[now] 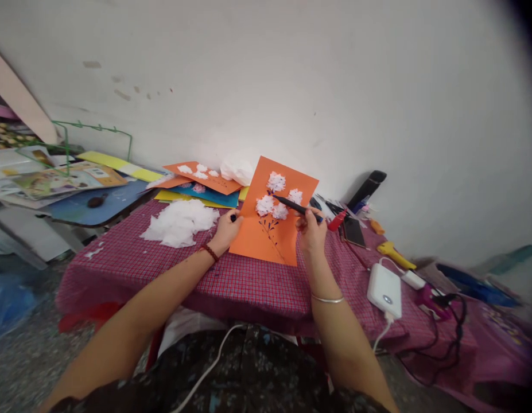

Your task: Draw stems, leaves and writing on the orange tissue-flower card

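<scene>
- At the left of the frame, papers and magazines (76,175) laid on a blue table (89,206), probably kept there away from the hands.
- Left of centre, white tissue (182,221) heaped loosely on the checked cloth (257,284), seemingly for easy reach by the left hand; just behind, another orange sheet with white tufts (222,182) lying over a blue sheet (209,198).
- Near the centre, left hand (226,230) gripping the left edge of the raised orange card (248,232), likely for steadiness; also held there, a small dark piece (233,218), perhaps the cap.
- At the centre, orange card tilted up towards the eyes, presumably for better view of its white tufts (276,182).
- Right of centre, right hand (313,226) closed around a dark marker (291,205), pointed leftward between tufts; cannot tell if touching paper.
- At lower right, white power bank (384,289) lying well apart from the card.
</scene>
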Demonstrator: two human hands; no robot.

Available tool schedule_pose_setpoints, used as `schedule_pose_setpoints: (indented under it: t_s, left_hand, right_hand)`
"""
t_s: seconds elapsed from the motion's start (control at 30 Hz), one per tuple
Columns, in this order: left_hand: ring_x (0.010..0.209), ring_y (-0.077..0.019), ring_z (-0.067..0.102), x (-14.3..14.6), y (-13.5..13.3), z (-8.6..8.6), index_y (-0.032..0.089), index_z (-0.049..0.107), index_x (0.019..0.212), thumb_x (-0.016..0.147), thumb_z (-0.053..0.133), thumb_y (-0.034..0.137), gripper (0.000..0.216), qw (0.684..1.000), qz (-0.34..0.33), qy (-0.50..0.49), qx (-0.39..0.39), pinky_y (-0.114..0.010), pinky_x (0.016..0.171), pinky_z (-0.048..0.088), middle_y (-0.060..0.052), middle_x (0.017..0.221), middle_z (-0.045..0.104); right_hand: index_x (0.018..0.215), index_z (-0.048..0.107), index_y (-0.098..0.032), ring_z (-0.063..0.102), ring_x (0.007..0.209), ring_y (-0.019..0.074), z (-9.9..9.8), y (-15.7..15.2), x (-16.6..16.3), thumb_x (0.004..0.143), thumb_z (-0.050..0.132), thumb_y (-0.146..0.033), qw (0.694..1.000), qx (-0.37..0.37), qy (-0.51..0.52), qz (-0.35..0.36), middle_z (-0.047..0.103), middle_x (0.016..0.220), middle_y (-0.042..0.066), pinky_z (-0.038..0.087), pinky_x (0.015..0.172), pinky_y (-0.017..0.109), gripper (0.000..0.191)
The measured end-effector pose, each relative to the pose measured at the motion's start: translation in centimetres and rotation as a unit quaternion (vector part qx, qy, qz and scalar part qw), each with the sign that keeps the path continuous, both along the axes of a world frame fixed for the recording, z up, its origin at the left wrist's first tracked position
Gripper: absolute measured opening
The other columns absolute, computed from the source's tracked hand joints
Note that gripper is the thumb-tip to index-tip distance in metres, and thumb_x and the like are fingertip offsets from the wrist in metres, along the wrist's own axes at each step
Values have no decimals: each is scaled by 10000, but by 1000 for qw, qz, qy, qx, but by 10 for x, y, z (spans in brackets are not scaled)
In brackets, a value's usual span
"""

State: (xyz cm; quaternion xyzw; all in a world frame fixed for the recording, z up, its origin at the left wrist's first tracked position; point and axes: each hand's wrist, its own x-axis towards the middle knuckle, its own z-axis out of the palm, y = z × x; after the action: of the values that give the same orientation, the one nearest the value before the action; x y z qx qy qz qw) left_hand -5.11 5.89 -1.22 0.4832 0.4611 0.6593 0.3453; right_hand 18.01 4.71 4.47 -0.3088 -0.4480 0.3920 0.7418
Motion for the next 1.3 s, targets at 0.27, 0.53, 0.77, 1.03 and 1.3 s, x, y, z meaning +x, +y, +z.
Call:
schedule_pose_setpoints:
  t_s: [0.27,0.53,0.77,1.03,1.3]
  left_hand:
    - [655,-138,531,1,-4,4,176,614,731,697,604,245,77,1000,-7,13,14,-248,620,414,2,722,609]
    - [678,-150,551,1,-3,2,178,640,786,703,610,251,114,1000,-4,16,11,-247,619,425,-8,756,638]
    - [678,-159,563,2,-2,1,179,643,804,716,607,267,130,1000,-7,19,11,-263,637,452,-14,754,642]
    - [709,-163,567,2,-5,2,181,638,794,715,617,276,125,1000,-9,21,15,-268,664,464,-16,774,641]
    - [679,-149,553,3,-5,3,182,637,762,691,631,239,91,1000,1,10,0,-248,633,441,2,737,629]
  right_hand:
    - [944,622,-194,534,462,81,-4,1,-2,753,730,-405,1000,-2,-16,6,725,709,6,351,428,206,304]
    - [931,627,-199,526,456,82,-4,1,-3,746,734,-384,1000,-4,-11,-2,717,688,0,344,426,201,282]
    - [954,629,-199,525,461,84,-4,1,-3,755,728,-399,1000,-7,-14,-1,715,695,2,348,428,203,299]
    - [975,615,-201,537,469,93,-5,2,-4,750,723,-427,999,-12,-29,-6,718,715,2,349,423,214,336]
    - [971,610,-207,552,474,90,-4,2,-5,739,734,-434,1000,-9,-26,13,752,772,21,340,420,206,348]
